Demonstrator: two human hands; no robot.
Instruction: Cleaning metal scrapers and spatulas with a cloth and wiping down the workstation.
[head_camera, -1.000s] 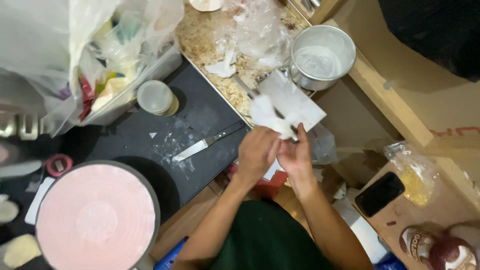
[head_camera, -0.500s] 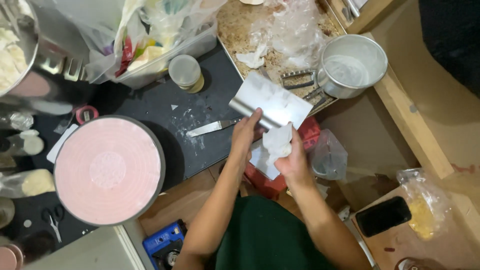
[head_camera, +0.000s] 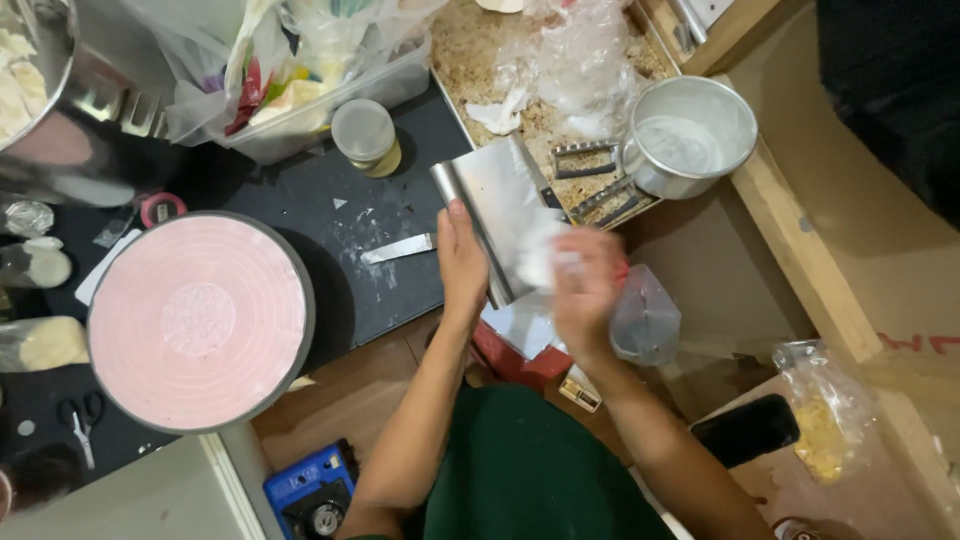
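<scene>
My left hand (head_camera: 461, 262) grips the lower edge of a flat steel bench scraper (head_camera: 497, 200), held over the edge of the dark worktop. My right hand (head_camera: 587, 292) is blurred with motion and presses a white tissue (head_camera: 541, 257) against the scraper's blade. Both forearms reach up from my green top. A narrow palette knife (head_camera: 398, 249) lies on the dark mat just left of my left hand, among white smears.
A pink frosted round cake (head_camera: 197, 318) sits on a turntable at the left. A metal pot (head_camera: 690, 135), steel combs (head_camera: 585, 160) and crumpled plastic lie on the speckled tray behind. A lidded jar (head_camera: 365, 133), scissors (head_camera: 78, 420), a phone (head_camera: 745, 430) and a blue device (head_camera: 310, 490) surround me.
The view has shifted so the cake sits further right. The scraper has turned more upright in my left hand, and my right hand has slid the tissue across its blade.
</scene>
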